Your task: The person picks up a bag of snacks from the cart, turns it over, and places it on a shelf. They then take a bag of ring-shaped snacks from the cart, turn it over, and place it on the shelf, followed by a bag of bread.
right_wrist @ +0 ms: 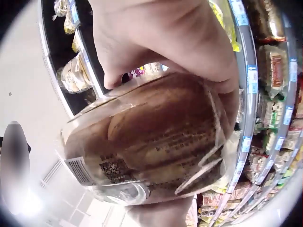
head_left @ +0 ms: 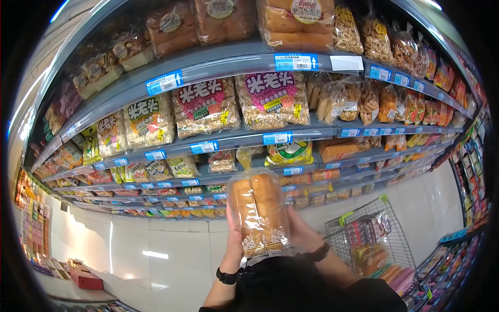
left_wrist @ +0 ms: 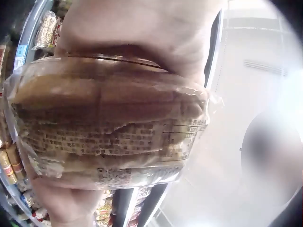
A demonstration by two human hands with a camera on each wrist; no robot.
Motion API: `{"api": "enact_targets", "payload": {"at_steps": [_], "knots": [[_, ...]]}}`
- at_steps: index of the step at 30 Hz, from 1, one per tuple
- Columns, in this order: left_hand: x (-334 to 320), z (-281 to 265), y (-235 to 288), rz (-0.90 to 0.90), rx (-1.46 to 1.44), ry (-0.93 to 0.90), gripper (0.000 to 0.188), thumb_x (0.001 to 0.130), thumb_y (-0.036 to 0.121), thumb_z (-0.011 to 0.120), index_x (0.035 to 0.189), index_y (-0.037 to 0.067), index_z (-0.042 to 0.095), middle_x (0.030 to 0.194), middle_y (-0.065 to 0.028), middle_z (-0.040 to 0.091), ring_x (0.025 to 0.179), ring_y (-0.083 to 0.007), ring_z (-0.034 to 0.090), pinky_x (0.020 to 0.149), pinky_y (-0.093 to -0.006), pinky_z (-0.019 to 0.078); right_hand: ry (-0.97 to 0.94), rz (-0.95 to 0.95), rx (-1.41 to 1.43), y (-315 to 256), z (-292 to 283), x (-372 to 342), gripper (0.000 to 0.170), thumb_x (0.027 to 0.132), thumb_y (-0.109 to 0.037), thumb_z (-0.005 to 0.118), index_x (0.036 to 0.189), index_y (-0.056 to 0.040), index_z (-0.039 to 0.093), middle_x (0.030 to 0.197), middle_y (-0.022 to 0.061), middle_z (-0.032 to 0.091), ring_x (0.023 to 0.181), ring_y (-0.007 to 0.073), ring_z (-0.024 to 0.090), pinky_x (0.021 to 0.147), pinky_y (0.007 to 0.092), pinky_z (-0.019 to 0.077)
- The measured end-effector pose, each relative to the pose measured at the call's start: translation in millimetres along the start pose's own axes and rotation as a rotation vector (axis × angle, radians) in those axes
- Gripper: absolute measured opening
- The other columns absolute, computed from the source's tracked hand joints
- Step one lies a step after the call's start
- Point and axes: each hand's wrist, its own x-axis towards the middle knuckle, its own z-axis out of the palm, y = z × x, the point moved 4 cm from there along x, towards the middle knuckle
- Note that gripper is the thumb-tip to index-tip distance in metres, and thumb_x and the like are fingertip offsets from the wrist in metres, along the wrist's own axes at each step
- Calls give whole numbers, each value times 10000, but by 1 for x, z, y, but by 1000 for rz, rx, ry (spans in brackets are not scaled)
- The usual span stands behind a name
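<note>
A clear bag of brown bread point(head_left: 258, 208), tied at its top, is held upright between both hands in front of the body. My left hand point(head_left: 234, 236) grips its left side and my right hand point(head_left: 304, 231) its right side. In the left wrist view the left hand point(left_wrist: 137, 33) lies along the bag point(left_wrist: 104, 137), whose printed text shows. The right wrist view shows the right hand point(right_wrist: 165, 38) around the bag point(right_wrist: 156, 137), with a barcode near one corner. The fingers behind the bag are partly hidden.
Shelves point(head_left: 223, 140) of bagged snacks and breads with blue price tags curve across the front. A wire shopping cart point(head_left: 403, 244) holding several packages stands at the right. A red box point(head_left: 86, 277) is at the lower left, beyond the pale tiled floor point(head_left: 176, 249).
</note>
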Motion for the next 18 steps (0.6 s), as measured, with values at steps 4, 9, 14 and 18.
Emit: {"api": "enact_targets", "payload": {"at_steps": [4, 9, 14, 18], "knots": [[-1, -5, -3, 23, 194, -53, 1229, 777, 711, 647, 1561, 85, -63, 1599, -133, 117, 1469, -259, 185, 1175, -412, 233, 154, -41, -115, -1, 19, 7, 684, 1021, -585, 277, 1512, -109, 293, 1464, 80, 433, 1326, 220, 446, 1102, 403, 388], [-7, 10, 10, 71, 179, -146, 1223, 785, 679, 654, 1557, 54, -58, 1604, -141, 106, 1483, -258, 140, 1191, -414, 183, 164, -94, -157, -10, 42, -15, 627, 1043, -525, 299, 1521, -119, 278, 1458, 68, 435, 1329, 201, 437, 1095, 379, 394], [-7, 15, 8, 37, 65, -188, 1240, 766, 893, 378, 1557, 45, -59, 1631, -133, 10, 1499, -250, 28, 1203, -418, 74, 352, -108, -194, -19, 62, -31, 586, 1060, -410, 366, 1542, -114, 212, 1484, 66, 385, 1346, 191, 407, 1101, 361, 379], [-11, 12, -5, 3, 104, -172, 1264, 728, 940, 276, 1555, 50, -73, 1633, -125, -4, 1499, -255, 15, 1204, -424, 63, 164, -220, -397, -23, 73, -32, 582, 1055, -245, 419, 1553, -103, 153, 1520, 64, 310, 1371, 170, 350, 1119, 347, 343]]}}
